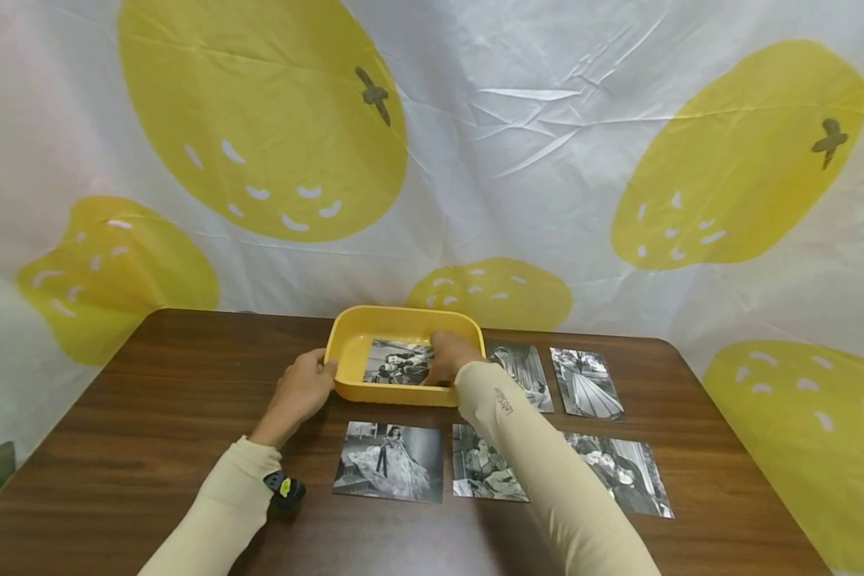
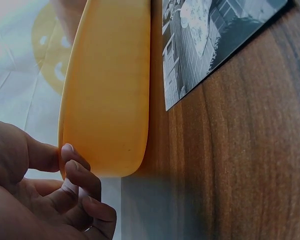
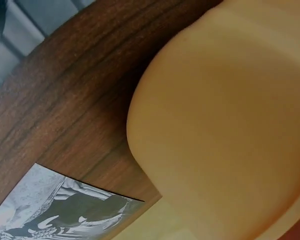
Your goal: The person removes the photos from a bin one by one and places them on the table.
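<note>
A yellow plastic tray [image 1: 346,392] with raised walls stands near the table's back edge. My left hand [image 1: 304,392] holds its left end; in the left wrist view, the left hand's thumb and fingers pinch the rim of the tray [image 2: 107,90]. Inside lies a black-and-white photo [image 1: 396,362] of several people. My right hand [image 1: 452,356] reaches into the tray at that photo's right edge, its fingertips partly hidden. The right wrist view shows the tray's outer wall [image 3: 215,110] but not the fingers.
Front of the tray, a photo of a person in a wide gown [image 1: 389,462], a second photo [image 1: 475,464] and a third [image 1: 637,480] lie in a row, partly under my right sleeve. Two more photos, one [image 1: 529,372] and another [image 1: 589,384], lie right of the tray. A patterned cloth [image 1: 475,200] hangs behind.
</note>
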`<action>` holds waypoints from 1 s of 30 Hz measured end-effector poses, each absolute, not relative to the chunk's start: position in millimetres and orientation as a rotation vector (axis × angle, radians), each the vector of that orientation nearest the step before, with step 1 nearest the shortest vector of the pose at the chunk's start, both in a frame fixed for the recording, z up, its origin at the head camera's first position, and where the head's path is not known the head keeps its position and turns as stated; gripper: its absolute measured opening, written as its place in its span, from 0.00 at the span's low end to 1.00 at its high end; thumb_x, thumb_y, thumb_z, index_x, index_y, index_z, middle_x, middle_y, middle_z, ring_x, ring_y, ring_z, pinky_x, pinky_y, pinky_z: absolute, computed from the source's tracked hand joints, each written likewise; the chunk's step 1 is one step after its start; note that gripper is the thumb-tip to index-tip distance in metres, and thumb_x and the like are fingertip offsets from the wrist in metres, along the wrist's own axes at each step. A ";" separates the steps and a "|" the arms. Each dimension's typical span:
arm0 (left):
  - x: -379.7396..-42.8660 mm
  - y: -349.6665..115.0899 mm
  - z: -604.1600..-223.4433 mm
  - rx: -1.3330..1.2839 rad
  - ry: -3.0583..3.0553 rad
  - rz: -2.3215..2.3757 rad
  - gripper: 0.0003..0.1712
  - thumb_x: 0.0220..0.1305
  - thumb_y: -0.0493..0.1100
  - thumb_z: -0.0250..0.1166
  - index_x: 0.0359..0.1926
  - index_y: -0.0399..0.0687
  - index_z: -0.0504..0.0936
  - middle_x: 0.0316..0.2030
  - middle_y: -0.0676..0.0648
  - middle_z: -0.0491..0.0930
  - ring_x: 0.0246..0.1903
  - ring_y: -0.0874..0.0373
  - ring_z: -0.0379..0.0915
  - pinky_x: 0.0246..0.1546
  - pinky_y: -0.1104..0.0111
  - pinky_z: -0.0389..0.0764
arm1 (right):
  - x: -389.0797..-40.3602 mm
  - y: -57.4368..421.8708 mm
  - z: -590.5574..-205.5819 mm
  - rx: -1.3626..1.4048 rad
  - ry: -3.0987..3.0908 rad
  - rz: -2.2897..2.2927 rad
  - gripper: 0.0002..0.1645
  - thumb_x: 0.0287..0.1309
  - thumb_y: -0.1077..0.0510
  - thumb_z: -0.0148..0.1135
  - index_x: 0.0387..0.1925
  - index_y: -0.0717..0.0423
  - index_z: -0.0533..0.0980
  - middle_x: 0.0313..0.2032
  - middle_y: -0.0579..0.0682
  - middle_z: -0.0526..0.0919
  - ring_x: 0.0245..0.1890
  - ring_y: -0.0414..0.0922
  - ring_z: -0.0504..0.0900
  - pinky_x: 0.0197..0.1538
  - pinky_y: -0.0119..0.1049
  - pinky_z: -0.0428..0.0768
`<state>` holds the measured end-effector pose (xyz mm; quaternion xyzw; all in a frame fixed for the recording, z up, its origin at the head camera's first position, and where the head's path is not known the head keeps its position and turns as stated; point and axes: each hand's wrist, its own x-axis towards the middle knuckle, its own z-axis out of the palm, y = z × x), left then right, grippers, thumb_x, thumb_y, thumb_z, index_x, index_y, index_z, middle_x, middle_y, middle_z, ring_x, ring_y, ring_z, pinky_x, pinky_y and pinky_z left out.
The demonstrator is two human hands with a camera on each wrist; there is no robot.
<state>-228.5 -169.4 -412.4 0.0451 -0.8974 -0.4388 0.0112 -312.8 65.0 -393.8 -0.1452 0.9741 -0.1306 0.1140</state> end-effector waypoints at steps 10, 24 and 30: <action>-228.3 -169.0 -412.5 0.139 -2.794 -1.362 0.24 0.78 0.43 0.50 0.66 0.34 0.74 0.32 0.45 0.82 0.28 0.54 0.73 0.32 0.63 0.67 | -314.6 64.7 -398.1 -0.429 2.919 -0.376 0.30 0.35 0.52 0.88 0.37 0.58 0.78 0.39 0.53 0.81 0.39 0.51 0.80 0.47 0.45 0.79; -229.1 -168.5 -413.8 0.147 -2.804 -1.347 0.24 0.78 0.44 0.50 0.66 0.35 0.74 0.34 0.45 0.83 0.33 0.52 0.75 0.38 0.59 0.69 | -322.5 67.9 -393.3 -0.550 3.127 -0.389 0.11 0.42 0.67 0.74 0.31 0.58 0.81 0.33 0.53 0.84 0.38 0.52 0.83 0.46 0.45 0.80; -228.6 -168.1 -413.8 0.158 -2.807 -1.351 0.24 0.78 0.44 0.50 0.66 0.34 0.74 0.34 0.45 0.83 0.33 0.52 0.75 0.37 0.59 0.69 | -318.8 71.5 -380.2 -0.546 3.057 -0.595 0.10 0.47 0.68 0.75 0.32 0.59 0.81 0.33 0.53 0.84 0.38 0.52 0.81 0.45 0.45 0.80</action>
